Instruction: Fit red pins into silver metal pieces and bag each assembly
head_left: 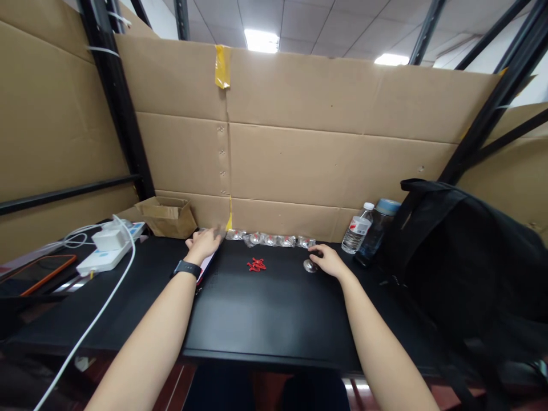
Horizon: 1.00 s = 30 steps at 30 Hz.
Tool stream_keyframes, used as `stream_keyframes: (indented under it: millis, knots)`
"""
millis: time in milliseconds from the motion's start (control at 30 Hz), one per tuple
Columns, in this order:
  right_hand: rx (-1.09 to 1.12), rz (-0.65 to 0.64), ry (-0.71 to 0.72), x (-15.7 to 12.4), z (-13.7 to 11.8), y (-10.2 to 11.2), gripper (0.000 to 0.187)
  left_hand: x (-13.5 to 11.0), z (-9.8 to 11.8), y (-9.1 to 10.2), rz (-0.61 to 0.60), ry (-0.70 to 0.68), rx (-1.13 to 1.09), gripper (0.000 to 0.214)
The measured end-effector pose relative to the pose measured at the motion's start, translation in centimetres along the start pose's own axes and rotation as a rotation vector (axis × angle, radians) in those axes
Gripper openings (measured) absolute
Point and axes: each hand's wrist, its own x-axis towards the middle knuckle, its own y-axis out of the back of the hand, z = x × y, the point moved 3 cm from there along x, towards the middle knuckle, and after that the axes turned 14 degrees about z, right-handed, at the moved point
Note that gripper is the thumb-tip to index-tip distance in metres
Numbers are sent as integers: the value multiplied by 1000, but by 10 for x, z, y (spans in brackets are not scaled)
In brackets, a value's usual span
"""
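My left hand (204,244), with a dark watch on its wrist, reaches to the far left end of a row of small clear packets (274,240) lined up along the cardboard wall. Its fingertips are blurred at a packet there. My right hand (327,260) rests on the black table (265,319) with fingers curled beside a small silvery round piece (309,266), touching or nearly touching it. A little heap of red pieces (256,265) lies between the two hands.
A small open cardboard box (168,216) stands at the back left. White power strip and charger (109,246) with cables lie left, beside a phone (36,272). Two water bottles (363,229) and a black backpack (466,262) fill the right. Cardboard walls enclose the table.
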Motion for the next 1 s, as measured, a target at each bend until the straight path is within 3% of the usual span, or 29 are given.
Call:
stream_keyframes:
  millis: [100,167,233,300,467,600,667,733,833,900,1000]
  knots:
    - [6,5,15,0,-2,2,26,-1,-2,7,68,54,1,54]
    - [10,9,17,0,-4,5,26,-4,2,18,203,81,-11,58]
    - [19,5,14,0,-5,8,26,-9,16,32,355,69,-36,60]
    - [26,-9,10,-1,-7,9,26,-19,40,42,424,-12,-72,59]
    - [10,-42,19,-1,-8,10,25,-57,119,34,264,-372,-139,59]
    - [-5,-79,-6,-1,-7,11,25,-84,151,3,69,-661,-211,61]
    - [1,-116,-9,-2,-8,13,26,-86,150,-10,-8,-741,-249,68]
    - [31,-195,2,-4,-9,13,33,-78,140,-18,-45,-733,-279,70]
    - [86,-308,10,-7,-9,12,44,-61,117,-17,-87,-634,-286,48]
    - [101,-329,4,-7,-9,10,48,-54,105,-13,-156,-639,-288,31]
    - [103,-325,-1,-7,-8,8,48,-50,98,-8,-218,-673,-307,23]
